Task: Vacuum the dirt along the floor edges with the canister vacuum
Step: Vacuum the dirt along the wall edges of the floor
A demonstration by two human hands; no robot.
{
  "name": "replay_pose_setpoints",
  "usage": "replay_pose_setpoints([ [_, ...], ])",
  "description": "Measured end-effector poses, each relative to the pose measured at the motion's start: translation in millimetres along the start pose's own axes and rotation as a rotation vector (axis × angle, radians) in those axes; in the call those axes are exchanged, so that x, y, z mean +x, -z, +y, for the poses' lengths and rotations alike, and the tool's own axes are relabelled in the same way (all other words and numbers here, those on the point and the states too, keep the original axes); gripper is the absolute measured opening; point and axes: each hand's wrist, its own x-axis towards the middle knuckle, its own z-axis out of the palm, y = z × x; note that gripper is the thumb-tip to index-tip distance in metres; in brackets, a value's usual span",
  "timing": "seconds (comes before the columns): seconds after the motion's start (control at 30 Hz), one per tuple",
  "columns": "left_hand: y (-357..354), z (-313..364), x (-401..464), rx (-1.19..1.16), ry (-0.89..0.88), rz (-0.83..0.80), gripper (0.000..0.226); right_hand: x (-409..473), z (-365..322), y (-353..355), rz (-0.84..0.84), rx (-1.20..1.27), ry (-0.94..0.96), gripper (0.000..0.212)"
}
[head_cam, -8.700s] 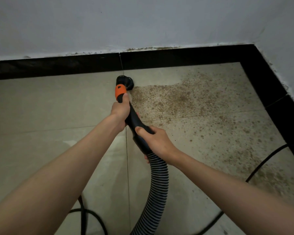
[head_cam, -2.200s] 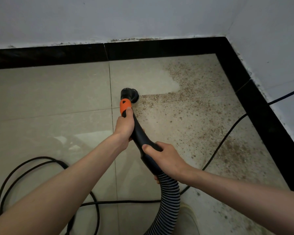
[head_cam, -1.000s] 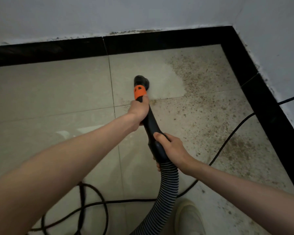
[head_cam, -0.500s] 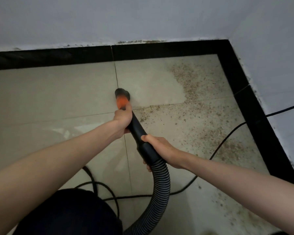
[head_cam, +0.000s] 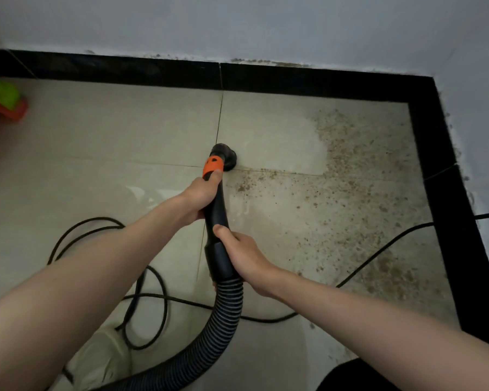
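A: Which way does the vacuum wand point(head_cam: 219, 221) point?

B: Away from the person, toward the far wall point(head_cam: 237, 24). Its long axis runs from the ribbed hose point(head_cam: 223, 320) near the body up to the round brush head point(head_cam: 223, 155), leaning slightly left at the top. The head sits on the floor point(head_cam: 110, 142) right where the tile seams cross, well short of the black baseboard point(head_cam: 124, 70).

A: And the hands?

B: Both wrap the wand. The left hand point(head_cam: 199, 197) grips just below the orange collar point(head_cam: 213, 166), thumb lying along the tube and touching the collar. The right hand point(head_cam: 242, 256) curls round the thick black cuff where the hose joins, thumb on top.

A: What differs from half a second ago?

B: The dark canister has dropped out of the lower left, and a green and orange object point(head_cam: 2, 98) now shows at the left edge. More of the black cord point(head_cam: 108, 227) loops into view on the left.

A: The room?

B: Pale tiles meeting two grey walls in a corner at the upper right. Brown dirt point(head_cam: 359, 193) speckles the right side up to the baseboard, with a cleaner pale patch beside the head. The cord crosses the dirt toward the right wall. A light shoe point(head_cam: 105, 359) shows at the bottom.
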Motion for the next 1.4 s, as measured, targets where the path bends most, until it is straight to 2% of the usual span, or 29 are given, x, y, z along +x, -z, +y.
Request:
replay_pose_setpoints([
  [0.17,-24.3,-12.5,-8.2,-0.023,-0.012,0.027,0.047,-5.1,18.7,22.2,0.029,-0.061,0.013,0.036],
  [0.37,-57.1,-40.8,-4.2,0.009,-0.068,-0.015,0.048,-7.8,63.7,40.5,0.15,-0.081,0.088,0.035],
  [0.53,-76.9,-42.0,-6.2,0.0,-0.125,-0.115,0.041,-12.4,78.8,49.1,0.271,-0.082,0.126,0.037],
  [0.9,-109.6,-30.0,-8.1,-0.007,-0.107,-0.292,0.038,-22.7,78.5,63.9,0.526,-0.116,0.132,0.038],
  [1.1,-120.1,-26.5,-6.0,-0.025,-0.124,-0.281,0.04,-21.4,76.2,69.8,0.495,-0.054,0.094,0.04],
  [1.2,-109.5,-27.9,-8.0,-0.102,-0.123,-0.216,0.038,-27.3,77.6,56.6,0.424,0.041,0.078,0.049],
  [1.3,-85.5,-32.2,-9.1,-0.16,-0.115,-0.128,0.038,-37.7,79.2,38.9,0.31,0.201,0.149,0.047],
  [1.4,-59.0,-39.1,-9.7,-0.197,-0.098,-0.071,0.041,-38.5,75.9,23.2,0.31,0.112,0.241,0.038],
])
